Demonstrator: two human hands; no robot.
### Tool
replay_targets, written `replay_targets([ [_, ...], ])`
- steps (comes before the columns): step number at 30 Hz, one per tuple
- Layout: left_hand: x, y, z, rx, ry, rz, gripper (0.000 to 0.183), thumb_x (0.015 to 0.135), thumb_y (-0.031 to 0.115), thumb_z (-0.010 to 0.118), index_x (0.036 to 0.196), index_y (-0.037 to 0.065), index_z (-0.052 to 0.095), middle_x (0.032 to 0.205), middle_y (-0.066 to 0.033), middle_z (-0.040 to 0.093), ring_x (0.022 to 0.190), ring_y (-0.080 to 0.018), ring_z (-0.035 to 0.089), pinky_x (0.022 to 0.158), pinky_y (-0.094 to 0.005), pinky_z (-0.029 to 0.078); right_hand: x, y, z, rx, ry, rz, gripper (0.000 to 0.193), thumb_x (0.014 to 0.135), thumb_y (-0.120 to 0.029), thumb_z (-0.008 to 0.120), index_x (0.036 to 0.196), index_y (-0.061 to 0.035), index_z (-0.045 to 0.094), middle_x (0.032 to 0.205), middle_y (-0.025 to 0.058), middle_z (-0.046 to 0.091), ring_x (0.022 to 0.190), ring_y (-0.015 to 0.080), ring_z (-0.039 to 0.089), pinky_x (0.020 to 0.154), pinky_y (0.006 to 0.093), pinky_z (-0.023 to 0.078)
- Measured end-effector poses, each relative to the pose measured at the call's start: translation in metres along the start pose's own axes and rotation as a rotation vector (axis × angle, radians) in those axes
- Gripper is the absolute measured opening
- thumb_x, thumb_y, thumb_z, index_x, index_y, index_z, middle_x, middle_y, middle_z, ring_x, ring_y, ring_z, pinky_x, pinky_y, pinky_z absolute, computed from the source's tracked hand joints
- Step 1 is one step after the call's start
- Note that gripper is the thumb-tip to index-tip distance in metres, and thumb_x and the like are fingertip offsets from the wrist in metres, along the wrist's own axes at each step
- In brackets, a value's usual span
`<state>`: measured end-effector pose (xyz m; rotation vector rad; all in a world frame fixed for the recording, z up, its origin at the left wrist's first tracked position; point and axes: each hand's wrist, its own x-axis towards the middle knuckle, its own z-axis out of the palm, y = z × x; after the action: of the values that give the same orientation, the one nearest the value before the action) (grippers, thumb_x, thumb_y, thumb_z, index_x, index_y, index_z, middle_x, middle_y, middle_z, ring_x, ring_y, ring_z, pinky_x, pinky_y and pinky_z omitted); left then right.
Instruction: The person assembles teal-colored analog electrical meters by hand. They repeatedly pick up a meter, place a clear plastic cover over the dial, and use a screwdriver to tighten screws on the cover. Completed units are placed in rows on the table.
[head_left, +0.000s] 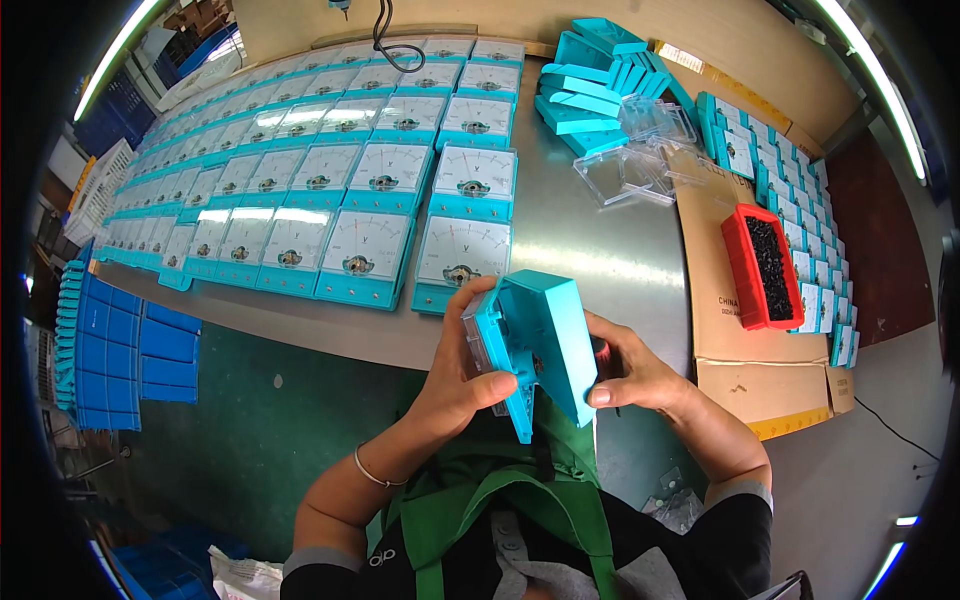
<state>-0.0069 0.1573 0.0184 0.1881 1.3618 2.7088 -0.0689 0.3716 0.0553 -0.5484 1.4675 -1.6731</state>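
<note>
In front of my body, my left hand [452,378] is closed round a panel meter [489,335] with a teal frame and clear front, its thumb pressing the teal edge. My right hand [640,372] grips a deep teal plastic case [560,320], thumb on its near corner and fingers behind it. Meter and case stand tilted to each other in a V, opening toward me; whether they touch inside is hard to make out. Just beyond them, a finished-looking voltmeter [462,250] with a white dial lies on the metal table [590,250].
Rows of teal voltmeters [300,170] cover the table's left side. Loose teal cases [590,90] and clear covers [630,170] are piled at the back. On cardboard [735,350] at right stands a red bin [745,270] of small black parts, beside more meters [800,200]. Blue crates [110,340] stand left.
</note>
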Motion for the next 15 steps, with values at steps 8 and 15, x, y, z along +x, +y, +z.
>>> replay_targets([
  [8,0.002,-0.011,0.008,0.432,-0.121,0.236,0.102,0.067,0.025,0.082,0.142,0.011,0.014,0.132,-0.0135,0.03,0.124,-0.0276,0.036,0.1,-0.0421,0.037,-0.004,0.015,0.002,-0.503,-0.001,-0.285,0.101,0.066,-0.019,0.083,0.147,-0.009,0.023,0.145,0.0186,0.034,0.134,0.0299,0.032,0.109,0.0397,0.027],
  [15,0.001,-0.013,0.006,0.904,0.053,0.579,0.105,0.057,0.02,0.087,0.14,0.011,0.022,0.135,-0.0211,0.026,0.124,-0.0364,0.034,0.099,-0.0481,0.035,-0.021,-0.02,0.015,-0.844,0.123,-0.436,0.084,0.069,-0.018,0.08,0.138,0.0007,0.037,0.127,0.0189,0.05,0.099,0.0246,0.06,0.062,0.03,0.052],
])
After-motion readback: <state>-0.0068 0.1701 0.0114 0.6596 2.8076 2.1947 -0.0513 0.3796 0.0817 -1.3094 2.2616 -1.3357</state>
